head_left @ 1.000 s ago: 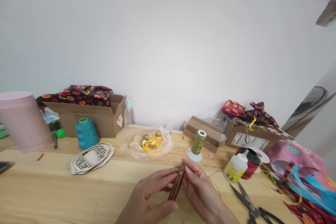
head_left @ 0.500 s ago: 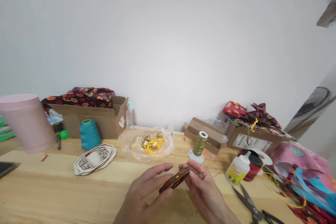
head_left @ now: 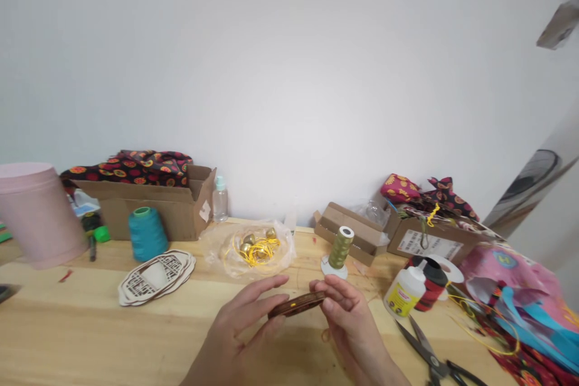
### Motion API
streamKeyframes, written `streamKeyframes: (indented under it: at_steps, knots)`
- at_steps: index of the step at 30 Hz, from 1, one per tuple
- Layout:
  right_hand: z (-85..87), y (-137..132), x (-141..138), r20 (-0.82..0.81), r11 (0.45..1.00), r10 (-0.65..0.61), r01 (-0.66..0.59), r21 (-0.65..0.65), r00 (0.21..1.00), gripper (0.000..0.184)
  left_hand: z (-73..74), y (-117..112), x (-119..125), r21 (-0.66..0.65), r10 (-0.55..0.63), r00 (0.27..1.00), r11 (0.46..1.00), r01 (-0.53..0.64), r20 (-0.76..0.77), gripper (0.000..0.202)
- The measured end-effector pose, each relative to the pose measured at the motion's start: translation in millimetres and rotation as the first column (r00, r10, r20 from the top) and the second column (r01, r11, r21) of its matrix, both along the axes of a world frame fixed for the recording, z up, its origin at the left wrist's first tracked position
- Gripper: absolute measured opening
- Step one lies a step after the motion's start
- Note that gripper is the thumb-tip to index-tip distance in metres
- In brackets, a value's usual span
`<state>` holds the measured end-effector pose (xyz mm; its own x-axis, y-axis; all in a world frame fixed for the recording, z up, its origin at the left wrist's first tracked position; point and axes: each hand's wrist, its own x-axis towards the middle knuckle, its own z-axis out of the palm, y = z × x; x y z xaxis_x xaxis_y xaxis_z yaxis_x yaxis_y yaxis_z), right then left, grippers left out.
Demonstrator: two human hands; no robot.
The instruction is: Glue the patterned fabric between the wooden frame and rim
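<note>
No words on anything here can be read. The white glue bottle [head_left: 406, 292] at the right of the surface carries a yellow label [head_left: 399, 300], its print too small to make out. The far-right cardboard box [head_left: 392, 247] bears a white barcode shipping label [head_left: 429, 245], also illegible. A round blue badge [head_left: 505, 259] on the pink bag shows no clear lettering, and the small white label [head_left: 205, 211] on the far-left box flap is unreadable.
</note>
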<state>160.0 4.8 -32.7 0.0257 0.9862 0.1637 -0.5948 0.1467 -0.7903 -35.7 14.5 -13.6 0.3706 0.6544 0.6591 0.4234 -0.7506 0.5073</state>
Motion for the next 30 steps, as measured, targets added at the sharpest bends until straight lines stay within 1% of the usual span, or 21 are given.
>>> streamKeyframes:
  at_steps: [2,8,12,15,17,19,21,23,26,28,30]
  knots:
    - [1.4,0,0,0.022,1.0,-0.011,0.01,0.026,1.0,0.03,0.2,2,2,0.036,-0.017,1.0,0.999,0.017,0.014,0.031]
    - [5.7,-5,-3,0.086,0.997,-0.004,-0.003,0.08,0.996,0.028,0.2,5,4,0.123,-0.081,0.996,0.989,0.083,-0.022,0.032]
    - [7.3,-6,-4,0.116,0.994,0.006,-0.018,0.104,0.993,0.029,-0.6,6,0,0.138,-0.086,0.996,0.986,0.09,-0.032,0.033]
    - [8.1,-5,-4,0.142,0.992,0.006,-0.023,0.123,0.99,0.03,0.1,6,-1,0.163,-0.101,0.995,0.982,0.099,0.0,0.032]
    - [8.3,-4,-3,0.161,0.99,-0.001,-0.021,0.138,0.987,0.032,1.7,6,-1,0.153,-0.106,0.994,0.983,0.102,0.022,0.03]
    - [8.1,-4,-4,0.181,0.988,-0.011,-0.017,0.153,0.983,0.036,4.4,5,0,0.096,-0.079,0.995,0.993,0.074,0.057,0.028]
    - [7.5,-5,-4,0.229,0.985,-0.026,-0.015,0.175,0.973,0.041,7.9,5,1,-0.01,-0.027,0.993,1.0,0.028,0.119,0.024]
    - [6.8,-6,-5,0.296,0.981,-0.037,-0.021,0.19,0.954,0.043,11.3,6,1,-0.134,0.016,0.982,0.991,0.01,0.19,0.021]
    - [7.5,-7,-6,0.404,0.972,-0.121,0.026,0.233,0.907,0.035,14.1,9,1,-0.273,0.027,0.965,0.961,0.047,0.261,0.021]
    - [10.1,-7,-6,0.457,0.957,-0.202,0.074,0.282,0.866,0.027,13.7,11,1,-0.316,0.01,0.959,0.945,0.083,0.282,0.021]
    - [14.2,-7,-4,0.486,0.938,-0.265,0.105,0.331,0.833,0.025,12.0,13,1,-0.325,-0.012,0.96,0.94,0.106,0.279,0.02]
